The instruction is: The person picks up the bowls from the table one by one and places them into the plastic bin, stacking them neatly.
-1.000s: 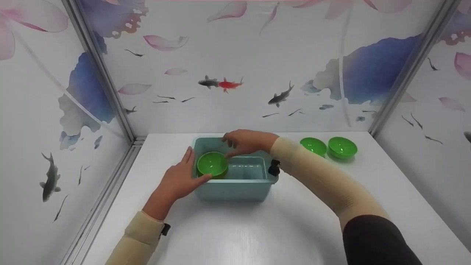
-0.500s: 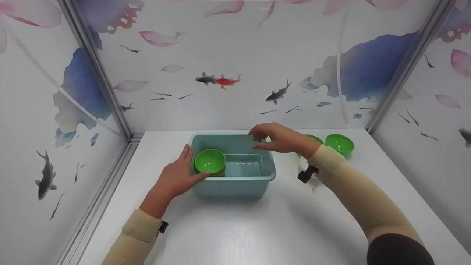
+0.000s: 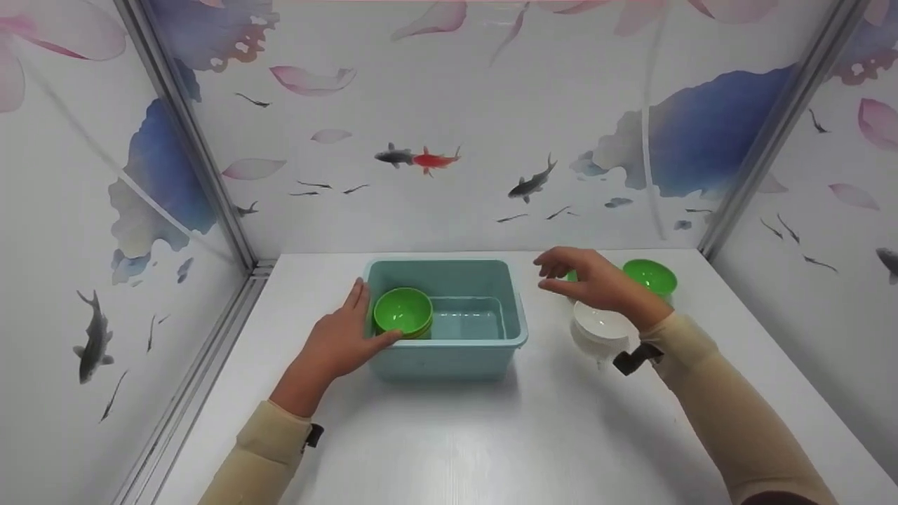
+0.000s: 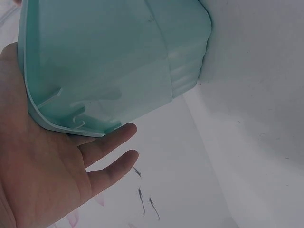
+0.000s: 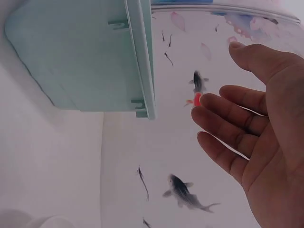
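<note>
A pale blue-green plastic bin (image 3: pixel 445 361) stands on the white table. Inside, at its left end, sits a stack of green bowls (image 3: pixel 403 311). My left hand (image 3: pixel 340 340) rests against the bin's left front corner, thumb over the front rim. In the left wrist view its fingers (image 4: pixel 111 173) stretch straight past the outer wall. My right hand (image 3: pixel 593 280) holds nothing; it hovers right of the bin with loosely bent fingers, above a white bowl (image 3: pixel 600 324). This hand hides most of one green bowl (image 3: pixel 572 275); another green bowl (image 3: pixel 651 277) shows behind the wrist.
White panels printed with fish and petals (image 3: pixel 449 105) enclose the table at the back and both sides. Metal frame posts (image 3: pixel 196 140) stand at the corners. The bin's right wall separates its inside from the bowls on the table.
My right hand has moved from above the bin's inside out to the right, over the bowls, uncovering the white bowl. The left hand and the bin have stayed in place.
</note>
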`<state>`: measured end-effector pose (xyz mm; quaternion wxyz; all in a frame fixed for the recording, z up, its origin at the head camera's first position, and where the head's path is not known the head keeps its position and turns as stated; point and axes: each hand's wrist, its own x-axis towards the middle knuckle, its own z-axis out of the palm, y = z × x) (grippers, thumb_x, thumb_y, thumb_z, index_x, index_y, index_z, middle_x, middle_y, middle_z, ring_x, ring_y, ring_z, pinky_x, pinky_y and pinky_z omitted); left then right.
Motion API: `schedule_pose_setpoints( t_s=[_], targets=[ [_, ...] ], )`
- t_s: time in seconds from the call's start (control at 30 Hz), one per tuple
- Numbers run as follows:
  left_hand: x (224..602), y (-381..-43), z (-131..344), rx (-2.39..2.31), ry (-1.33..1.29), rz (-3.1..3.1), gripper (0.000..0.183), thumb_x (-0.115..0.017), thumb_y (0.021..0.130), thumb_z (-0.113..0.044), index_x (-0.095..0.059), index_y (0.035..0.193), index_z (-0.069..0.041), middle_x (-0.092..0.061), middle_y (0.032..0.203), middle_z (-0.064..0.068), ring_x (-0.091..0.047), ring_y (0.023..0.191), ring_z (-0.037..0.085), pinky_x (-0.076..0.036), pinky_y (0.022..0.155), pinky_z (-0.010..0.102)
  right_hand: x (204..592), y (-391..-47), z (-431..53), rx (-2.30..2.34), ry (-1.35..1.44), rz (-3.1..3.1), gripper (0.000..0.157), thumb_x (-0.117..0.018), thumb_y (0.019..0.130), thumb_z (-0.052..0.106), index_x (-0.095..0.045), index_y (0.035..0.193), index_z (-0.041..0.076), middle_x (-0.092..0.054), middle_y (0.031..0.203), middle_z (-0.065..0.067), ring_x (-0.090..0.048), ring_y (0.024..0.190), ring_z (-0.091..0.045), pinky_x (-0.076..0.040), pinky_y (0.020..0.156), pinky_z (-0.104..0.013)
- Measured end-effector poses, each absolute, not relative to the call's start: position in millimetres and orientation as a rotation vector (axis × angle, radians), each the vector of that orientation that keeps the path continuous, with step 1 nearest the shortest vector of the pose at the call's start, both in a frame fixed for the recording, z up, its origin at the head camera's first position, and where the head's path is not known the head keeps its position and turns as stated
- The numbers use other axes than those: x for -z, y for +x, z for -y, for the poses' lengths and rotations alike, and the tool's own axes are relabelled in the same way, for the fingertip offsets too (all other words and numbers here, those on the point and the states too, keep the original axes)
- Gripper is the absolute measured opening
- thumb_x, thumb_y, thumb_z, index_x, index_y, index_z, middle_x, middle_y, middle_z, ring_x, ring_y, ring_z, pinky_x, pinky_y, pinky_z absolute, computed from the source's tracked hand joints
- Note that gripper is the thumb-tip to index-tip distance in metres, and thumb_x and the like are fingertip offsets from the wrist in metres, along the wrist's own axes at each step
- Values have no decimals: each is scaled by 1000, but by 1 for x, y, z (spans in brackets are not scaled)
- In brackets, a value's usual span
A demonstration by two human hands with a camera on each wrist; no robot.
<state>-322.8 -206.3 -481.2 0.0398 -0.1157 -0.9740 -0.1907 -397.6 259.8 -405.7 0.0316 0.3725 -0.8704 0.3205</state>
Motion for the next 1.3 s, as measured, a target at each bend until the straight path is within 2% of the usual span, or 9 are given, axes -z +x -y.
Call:
schedule_pose_setpoints(
  t_s=[0.13,0.3,0.53,0.63,0.9,1.07,1.17,1.23,1.3],
  targets=[
    [481,-323,205,585,-360,2989,120,-62,100,-78,-14,175,2,-13,183,21,-59,140,52,-51,113,64,414,-391,-279,-1018,1085,2654,35,-82,103,18,-74,136,9,-77,116,-3,-72,105,-21,-61,96,-50],
    [481,-323,205,591,-369,2983,124,-60,98,-82,-14,175,3,-13,183,22,-62,136,52,-51,112,63,424,-385,-301,-1048,1041,2600,31,-81,103,11,-75,133,9,-77,116,-4,-71,105,-20,-61,96,-44],
    [481,-324,205,596,-372,2983,122,-62,99,-80,-14,175,2,-12,183,21,-66,128,51,-52,110,64,431,-377,-326,-1072,936,2556,27,-80,102,5,-75,128,3,-77,113,-10,-71,101,-17,-55,90,-19],
    [481,-323,206,601,-364,2985,121,-62,99,-79,-14,175,2,-12,183,21,-66,128,51,-53,109,64,434,-374,-335,-1075,870,2581,29,-80,102,7,-74,130,3,-77,116,-10,-71,102,-15,-53,89,-14],
    [481,-322,206,593,-357,2986,119,-62,100,-77,-16,175,3,-12,183,21,-68,124,50,-54,106,63,442,-371,-350,-1093,757,2627,32,-78,106,14,-73,135,1,-77,121,-11,-70,105,-11,-54,90,-17],
    [481,-322,206,584,-358,2996,119,-62,100,-77,-14,175,3,-11,183,21,-65,131,51,-52,109,65,446,-372,-355,-1092,756,2618,31,-78,106,15,-73,133,1,-77,119,-10,-70,104,-10,-53,89,-15],
    [480,-322,206,588,-363,2992,119,-62,100,-77,-14,175,3,-11,183,22,-63,133,52,-51,111,65,449,-373,-356,-1087,745,2619,31,-78,106,16,-73,132,1,-77,118,-11,-71,105,-14,-53,89,-15],
    [480,-322,206,593,-364,2991,120,-62,100,-77,-14,175,3,-11,183,22,-62,135,53,-50,112,65,453,-373,-358,-1065,732,2632,32,-79,106,17,-73,133,0,-76,119,-13,-72,107,-20,-55,91,-20],
    [480,-322,206,595,-363,2990,120,-62,100,-77,-14,175,3,-11,183,21,-62,136,53,-50,112,65,458,-373,-359,-1037,716,2652,36,-79,106,19,-71,135,-1,-75,123,-15,-71,111,-27,-58,95,-30]
  ],
)
